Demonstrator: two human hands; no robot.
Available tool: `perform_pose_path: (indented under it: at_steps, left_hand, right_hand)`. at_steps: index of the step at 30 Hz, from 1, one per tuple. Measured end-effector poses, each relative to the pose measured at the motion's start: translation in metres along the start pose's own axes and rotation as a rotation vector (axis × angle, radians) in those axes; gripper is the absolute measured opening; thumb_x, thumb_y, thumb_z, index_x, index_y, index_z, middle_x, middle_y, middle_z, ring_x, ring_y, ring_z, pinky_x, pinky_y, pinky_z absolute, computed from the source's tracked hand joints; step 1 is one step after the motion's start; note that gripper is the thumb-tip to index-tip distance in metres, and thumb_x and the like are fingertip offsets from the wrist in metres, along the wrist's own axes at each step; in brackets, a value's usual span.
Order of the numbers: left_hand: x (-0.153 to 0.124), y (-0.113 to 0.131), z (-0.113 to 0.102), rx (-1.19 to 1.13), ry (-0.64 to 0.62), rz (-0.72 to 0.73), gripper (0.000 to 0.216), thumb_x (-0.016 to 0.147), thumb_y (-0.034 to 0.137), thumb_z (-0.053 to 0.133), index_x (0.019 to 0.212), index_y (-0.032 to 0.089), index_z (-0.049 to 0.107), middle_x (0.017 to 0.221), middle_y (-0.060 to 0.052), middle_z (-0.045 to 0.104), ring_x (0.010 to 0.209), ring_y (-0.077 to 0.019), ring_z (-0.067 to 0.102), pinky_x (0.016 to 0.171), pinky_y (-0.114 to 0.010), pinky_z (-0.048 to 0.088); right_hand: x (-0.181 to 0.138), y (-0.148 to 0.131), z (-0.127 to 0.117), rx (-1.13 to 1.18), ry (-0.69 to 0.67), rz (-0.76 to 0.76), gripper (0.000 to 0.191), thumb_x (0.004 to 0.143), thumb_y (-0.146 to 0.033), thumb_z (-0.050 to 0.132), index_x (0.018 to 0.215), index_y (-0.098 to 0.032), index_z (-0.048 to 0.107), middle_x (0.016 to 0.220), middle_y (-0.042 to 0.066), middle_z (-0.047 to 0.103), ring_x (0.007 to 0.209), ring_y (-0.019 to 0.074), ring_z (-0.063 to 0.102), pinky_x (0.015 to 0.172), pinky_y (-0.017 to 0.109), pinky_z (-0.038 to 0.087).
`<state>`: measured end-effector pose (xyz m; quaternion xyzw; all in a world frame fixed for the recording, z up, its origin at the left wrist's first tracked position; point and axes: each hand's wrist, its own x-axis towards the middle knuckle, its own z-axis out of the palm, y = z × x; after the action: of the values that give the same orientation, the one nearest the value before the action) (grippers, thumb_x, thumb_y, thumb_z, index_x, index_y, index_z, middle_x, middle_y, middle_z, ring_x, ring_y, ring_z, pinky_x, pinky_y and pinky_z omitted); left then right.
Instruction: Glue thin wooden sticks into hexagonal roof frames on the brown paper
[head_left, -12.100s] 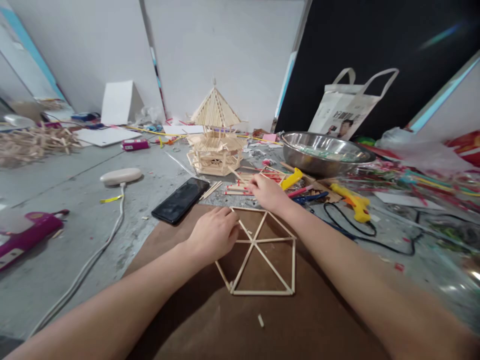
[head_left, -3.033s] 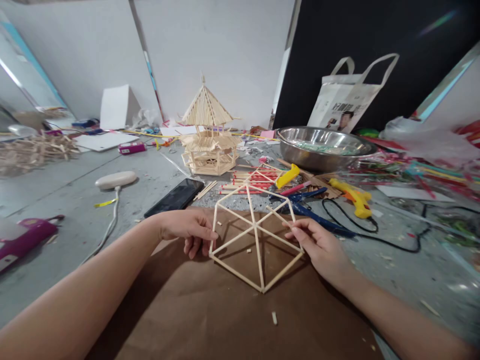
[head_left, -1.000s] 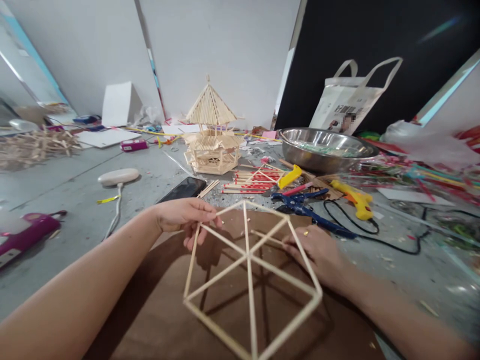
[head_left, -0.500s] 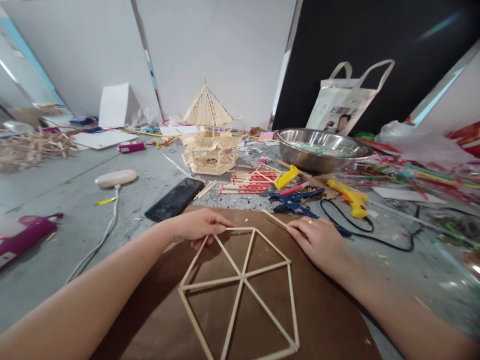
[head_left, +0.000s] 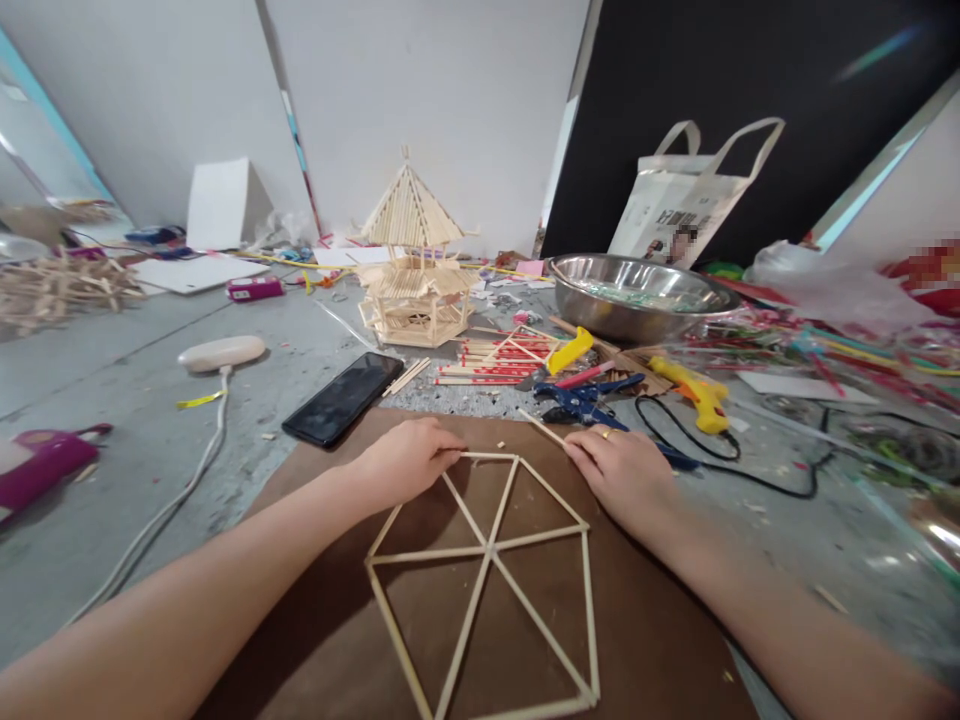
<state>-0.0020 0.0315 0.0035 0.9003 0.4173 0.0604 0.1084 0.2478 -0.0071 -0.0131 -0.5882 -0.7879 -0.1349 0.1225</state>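
On a brown board (head_left: 300, 590) lies a six-sided frame of thin wooden sticks (head_left: 490, 549), with spokes meeting at its centre. My left hand (head_left: 405, 462) is closed on the frame's far left corner, fingertips pinching the stick there. My right hand (head_left: 626, 482) holds a loose wooden stick (head_left: 541, 427) between thumb and fingers, its free end pointing up and left. That stick is apart from the frame. The frame's near edge is partly cut off by the picture's bottom.
Beyond the board are a black phone (head_left: 345, 398), blue pliers (head_left: 589, 400), a yellow-handled knife (head_left: 570, 352), a yellow glue gun (head_left: 697, 395) and red-marked sticks (head_left: 484, 362). Farther back stand a stick pavilion model (head_left: 414, 290) and a metal basin (head_left: 637, 310). A white cable (head_left: 172, 500) runs left.
My left hand has shifted slightly right along with the frame, which has turned a little. My right hand still holds the loose stick, almost unmoved. The whole view has shifted slightly.
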Motion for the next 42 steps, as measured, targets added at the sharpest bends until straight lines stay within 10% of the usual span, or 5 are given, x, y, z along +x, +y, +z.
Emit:
perform_pose_path:
  at_steps: [7, 17, 26, 42]
  left_hand:
    - [-0.001, -0.003, 0.004, 0.026, -0.01, 0.009, 0.029, 0.079, 0.028, 0.037, 0.101, 0.028, 0.056, 0.08, -0.003, 0.054, 0.078, -0.0153, 0.053, 0.07, -0.025, 0.039]
    - [-0.001, -0.005, 0.001, -0.006, -0.007, -0.002, 0.027, 0.078, 0.03, 0.039, 0.098, 0.024, 0.057, 0.09, -0.003, 0.058, 0.083, -0.0161, 0.053, 0.075, -0.027, 0.039]
    - [0.0, -0.01, 0.002, 0.064, 0.047, -0.103, 0.027, 0.078, 0.025, 0.037, 0.097, 0.023, 0.055, 0.092, -0.003, 0.06, 0.085, -0.0167, 0.054, 0.076, -0.028, 0.04]
    - [0.009, -0.018, 0.003, 0.145, 0.082, -0.31, 0.026, 0.079, 0.027, 0.033, 0.09, 0.023, 0.056, 0.091, -0.004, 0.058, 0.084, -0.018, 0.053, 0.07, -0.028, 0.041]
  right_hand:
    - [0.0, -0.006, 0.0, 0.077, -0.05, -0.265, 0.019, 0.081, -0.023, 0.041, 0.079, -0.021, 0.06, 0.072, 0.001, 0.06, 0.07, 0.0126, 0.052, 0.067, 0.027, 0.029]
    - [-0.003, 0.007, -0.007, -0.218, -0.065, 0.053, 0.024, 0.08, -0.022, 0.036, 0.067, -0.019, 0.056, 0.067, 0.003, 0.061, 0.066, 0.0166, 0.055, 0.06, 0.03, 0.027]
    - [-0.008, 0.006, -0.013, 0.124, 0.014, 0.063, 0.023, 0.078, -0.025, 0.039, 0.095, -0.017, 0.053, 0.066, 0.001, 0.063, 0.063, 0.016, 0.055, 0.062, 0.028, 0.035]
    - [-0.029, -0.036, -0.031, 0.57, -0.065, -0.174, 0.016, 0.075, -0.017, 0.043, 0.08, -0.022, 0.057, 0.068, 0.0, 0.062, 0.064, 0.0123, 0.054, 0.061, 0.026, 0.039]
